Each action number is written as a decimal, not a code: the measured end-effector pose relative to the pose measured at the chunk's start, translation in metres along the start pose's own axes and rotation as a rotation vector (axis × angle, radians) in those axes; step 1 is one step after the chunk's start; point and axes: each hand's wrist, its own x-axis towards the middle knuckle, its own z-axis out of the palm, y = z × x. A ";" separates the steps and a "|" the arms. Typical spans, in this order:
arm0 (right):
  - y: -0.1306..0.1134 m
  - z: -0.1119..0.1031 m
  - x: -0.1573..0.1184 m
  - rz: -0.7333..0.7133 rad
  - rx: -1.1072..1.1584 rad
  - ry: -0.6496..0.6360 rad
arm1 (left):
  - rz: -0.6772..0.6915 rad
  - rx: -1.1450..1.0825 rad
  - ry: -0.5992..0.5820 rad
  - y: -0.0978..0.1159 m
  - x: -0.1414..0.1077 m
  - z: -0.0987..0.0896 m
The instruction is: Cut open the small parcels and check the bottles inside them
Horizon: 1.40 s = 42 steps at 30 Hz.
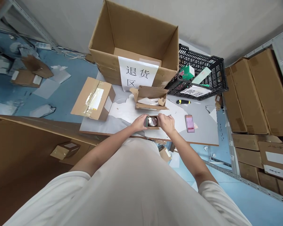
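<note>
Near the table's front edge I hold a small open box (153, 127) between both hands. Inside it a round, shiny, silvery item (152, 121) shows its top; its kind I cannot make out. My left hand (140, 123) grips the box's left side, and my right hand (166, 123) has its fingers closed at the right side. Just behind the small box stands an open cardboard carton (148, 106) with its flaps up and clear plastic wrapping (149, 101) inside.
A large open carton (108, 67) with a paper sign stands at the back. Beside it is a black plastic crate (217, 72) with small boxes. A taped carton (85, 94) sits on the left. A yellow-black cutter (183, 102) and a pink pixelated item (190, 124) lie right.
</note>
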 end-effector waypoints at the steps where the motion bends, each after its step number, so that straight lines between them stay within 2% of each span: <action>1: -0.001 0.001 0.000 0.059 0.012 -0.006 | -0.008 0.003 0.002 0.000 0.000 0.001; 3: -0.003 0.000 0.001 0.073 0.052 -0.041 | -0.027 0.013 0.006 0.000 -0.001 0.002; 6: -0.008 -0.011 0.000 -0.062 0.093 -0.099 | -0.033 0.021 0.007 0.000 -0.001 0.002; 8: -0.014 -0.021 -0.001 -0.079 0.075 -0.121 | -0.029 0.023 0.013 0.001 -0.001 0.002; 11: -0.026 -0.032 0.001 0.030 0.001 -0.198 | -0.017 0.056 0.005 0.003 -0.002 0.003; 14: -0.040 -0.032 0.008 0.168 -0.062 -0.307 | -0.001 0.105 -0.009 0.007 -0.003 0.005; 17: -0.048 -0.029 0.014 0.203 -0.065 -0.343 | -0.022 0.121 0.034 0.009 -0.003 0.010; 21: -0.044 -0.040 0.009 0.160 -0.008 -0.218 | -0.071 0.125 0.098 0.009 -0.004 0.017; 23: -0.034 -0.057 0.003 0.108 0.081 -0.162 | -0.082 0.119 0.133 0.010 -0.004 0.019; 28: 0.010 -0.117 -0.006 -0.220 0.339 -0.006 | -0.056 0.041 0.160 0.015 -0.003 0.021; 30: 0.027 -0.136 -0.006 -0.301 0.394 0.065 | -0.059 0.014 0.152 0.016 -0.003 0.023; 35: 0.051 -0.160 0.005 -0.404 0.481 0.197 | -0.119 -0.007 0.143 0.017 -0.013 0.024; 38: 0.059 -0.167 0.018 -0.427 0.545 0.258 | -0.058 -0.056 0.232 0.033 -0.021 0.012; 41: 0.068 -0.176 0.037 -0.384 0.684 0.284 | 0.056 -0.207 0.436 0.066 -0.019 -0.007; 42: 0.071 -0.179 0.044 -0.361 0.753 0.287 | 0.083 -0.298 0.470 0.079 -0.016 -0.013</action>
